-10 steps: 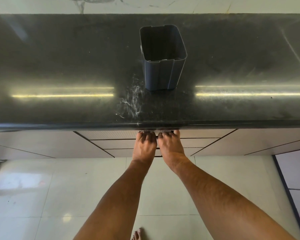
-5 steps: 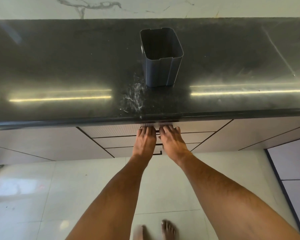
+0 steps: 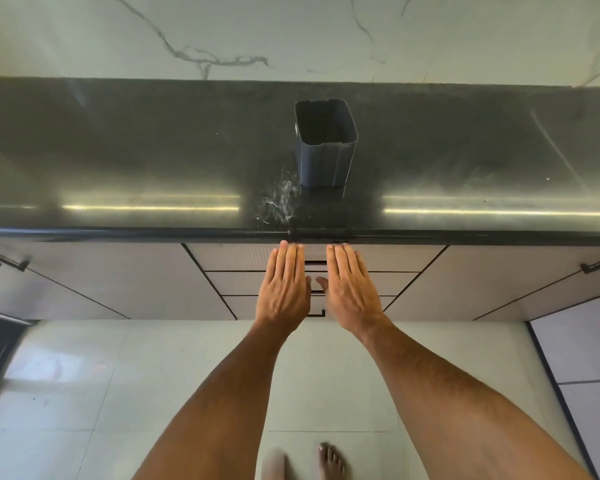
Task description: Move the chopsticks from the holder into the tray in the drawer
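Note:
A dark grey square holder (image 3: 326, 147) stands upright on the black countertop (image 3: 153, 150); nothing shows inside it. No chopsticks and no tray are in view. The top drawer (image 3: 236, 256) under the counter edge is closed. My left hand (image 3: 284, 285) and my right hand (image 3: 352, 289) are side by side in front of the drawer fronts, fingers straight and pointing up at the counter edge. Whether the fingertips touch the drawer front I cannot tell. Both hands hold nothing.
Two more drawer fronts (image 3: 243, 282) lie below the top one, one with a black handle (image 3: 317, 314). Cabinet doors with black handles (image 3: 4, 259) flank them. A marble backsplash (image 3: 291, 36) rises behind the counter. My bare feet (image 3: 331, 460) stand on a pale tiled floor.
My hands have dropped from the counter's underside and now lie flat with straight fingers before the drawer fronts. The view has pulled back and tilted, showing more wall.

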